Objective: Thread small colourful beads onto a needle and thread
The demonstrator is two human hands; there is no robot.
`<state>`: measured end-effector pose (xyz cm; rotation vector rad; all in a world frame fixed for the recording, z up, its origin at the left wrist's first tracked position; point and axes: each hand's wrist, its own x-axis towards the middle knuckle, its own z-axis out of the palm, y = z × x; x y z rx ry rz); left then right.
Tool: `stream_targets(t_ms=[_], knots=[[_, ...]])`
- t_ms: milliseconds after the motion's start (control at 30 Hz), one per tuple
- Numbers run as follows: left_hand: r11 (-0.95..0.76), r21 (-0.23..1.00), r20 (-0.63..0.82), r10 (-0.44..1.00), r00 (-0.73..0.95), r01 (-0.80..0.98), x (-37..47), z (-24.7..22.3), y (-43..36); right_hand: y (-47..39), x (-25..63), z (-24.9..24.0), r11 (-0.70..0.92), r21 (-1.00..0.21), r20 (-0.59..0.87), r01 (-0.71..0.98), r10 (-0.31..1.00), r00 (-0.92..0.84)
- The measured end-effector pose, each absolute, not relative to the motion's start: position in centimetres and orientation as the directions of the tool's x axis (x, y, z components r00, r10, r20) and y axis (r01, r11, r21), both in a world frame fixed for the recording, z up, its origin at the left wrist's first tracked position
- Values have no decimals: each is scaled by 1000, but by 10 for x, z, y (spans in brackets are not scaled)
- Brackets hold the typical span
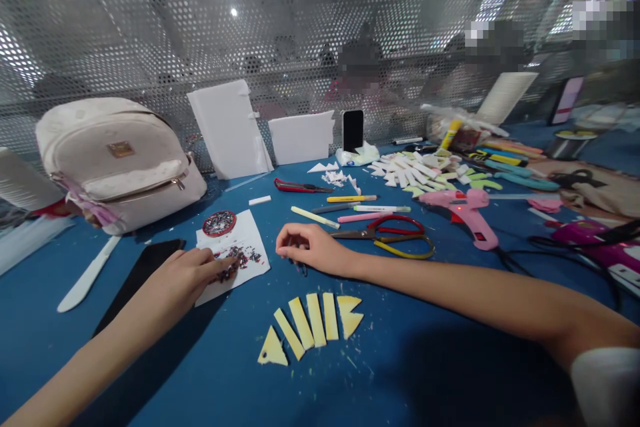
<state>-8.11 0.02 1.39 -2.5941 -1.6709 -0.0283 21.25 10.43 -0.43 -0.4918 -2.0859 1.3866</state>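
Six yellow pieces [315, 323] lie in an arc before you: one pierced triangle [273, 348], four strips [301, 322], one forked piece [349, 315]. One pile of dark fragments [231, 269] and one red-rimmed disc [219, 223] occupy one white sheet [255, 230]. Your left hand [189, 272] touches the pile with extended fingers; your right hand [313, 248] is loosely curled. Whether either holds anything cannot be told. Your right hand covers the tips of one pair of scissors [379, 230]; your left arm partly hides a black flat object [143, 273]. A white backpack [120, 160] stands left. The table [215, 373] is blue, crumb-strewn, backed by a perforated screen [280, 20].
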Motion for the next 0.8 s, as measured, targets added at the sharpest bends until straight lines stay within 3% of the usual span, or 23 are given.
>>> stream_targets(t_ms=[233, 600, 700, 800], knots=[[-392, -134, 31, 916, 400, 910, -83, 15, 10, 104, 212, -2, 382, -924, 256, -13, 594, -763], [-439, -165, 7, 895, 446, 883, -89, 15, 11, 105, 213, -5, 382, -924, 257, -19, 584, -770], [-439, -144, 67, 890, 451, 887, -91, 17, 1, 104, 213, -3, 380, -925, 249, -9, 588, -770], [-438, -47, 97, 892, 441, 898, -94, 19, -11, 104, 213, -3, 377, -926, 250, -14, 586, -771]])
